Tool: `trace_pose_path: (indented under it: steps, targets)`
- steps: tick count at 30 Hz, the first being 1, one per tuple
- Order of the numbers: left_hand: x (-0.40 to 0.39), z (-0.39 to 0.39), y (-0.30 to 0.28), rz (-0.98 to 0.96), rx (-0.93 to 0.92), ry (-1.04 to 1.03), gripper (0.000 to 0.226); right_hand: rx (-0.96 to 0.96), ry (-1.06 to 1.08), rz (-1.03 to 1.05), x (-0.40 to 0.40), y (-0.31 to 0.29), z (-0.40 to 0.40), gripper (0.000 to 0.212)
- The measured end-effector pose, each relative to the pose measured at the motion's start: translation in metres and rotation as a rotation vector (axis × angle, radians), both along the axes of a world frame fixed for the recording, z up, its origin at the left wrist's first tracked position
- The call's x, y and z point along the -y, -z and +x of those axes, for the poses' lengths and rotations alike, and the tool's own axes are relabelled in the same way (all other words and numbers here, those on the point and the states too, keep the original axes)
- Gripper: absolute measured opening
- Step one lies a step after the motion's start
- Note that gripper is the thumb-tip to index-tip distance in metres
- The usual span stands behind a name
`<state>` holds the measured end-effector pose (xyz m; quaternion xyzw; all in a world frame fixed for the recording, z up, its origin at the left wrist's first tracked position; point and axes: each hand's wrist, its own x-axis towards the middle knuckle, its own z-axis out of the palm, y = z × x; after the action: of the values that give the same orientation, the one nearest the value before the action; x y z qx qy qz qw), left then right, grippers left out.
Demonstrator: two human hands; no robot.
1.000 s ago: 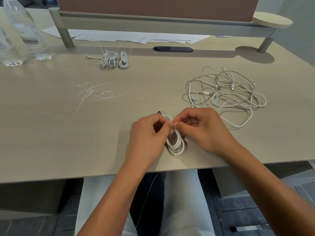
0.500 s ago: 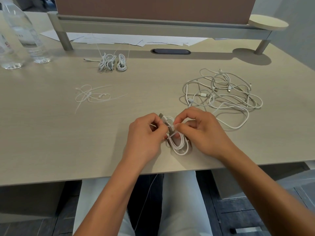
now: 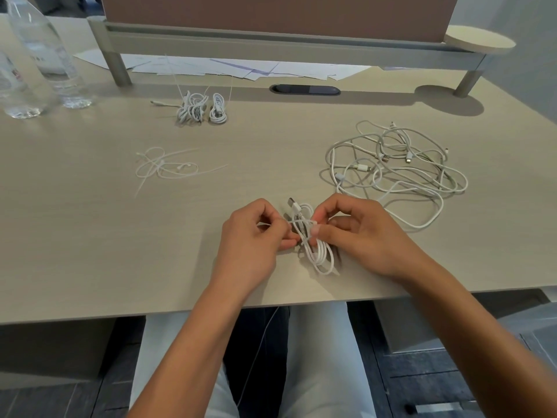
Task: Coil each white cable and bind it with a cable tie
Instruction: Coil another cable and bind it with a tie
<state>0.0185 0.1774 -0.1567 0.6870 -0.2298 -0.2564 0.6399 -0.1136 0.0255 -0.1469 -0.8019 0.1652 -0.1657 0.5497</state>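
Note:
A coiled white cable (image 3: 320,255) with a USB plug at its top lies near the desk's front edge between both hands. A thin white cable tie (image 3: 298,221) crosses its upper part. My left hand (image 3: 253,245) pinches the tie's tail on the left. My right hand (image 3: 358,233) pinches the tie's head against the coil on the right. A tangle of loose white cables (image 3: 394,170) lies to the right. Two bound coils (image 3: 200,108) sit at the back. Loose cable ties (image 3: 164,167) lie to the left.
Two clear water bottles (image 3: 39,55) stand at the far left. A monitor shelf (image 3: 271,43) on legs spans the back, with papers (image 3: 241,69) under it and a dark cable slot (image 3: 304,89) in the desk (image 3: 90,236). My knees show below the front edge.
My hands have drawn a little apart, the left moving leftward along the tie. The coil's plug end and the tie across it now show between them.

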Motion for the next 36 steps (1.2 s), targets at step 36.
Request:
trace_pose_path:
  steps: [36]
  targets:
    - [0.005, 0.007, -0.007, 0.101, 0.075, -0.022, 0.033, -0.011, 0.080, -0.141, 0.016, 0.001, -0.017, 0.005]
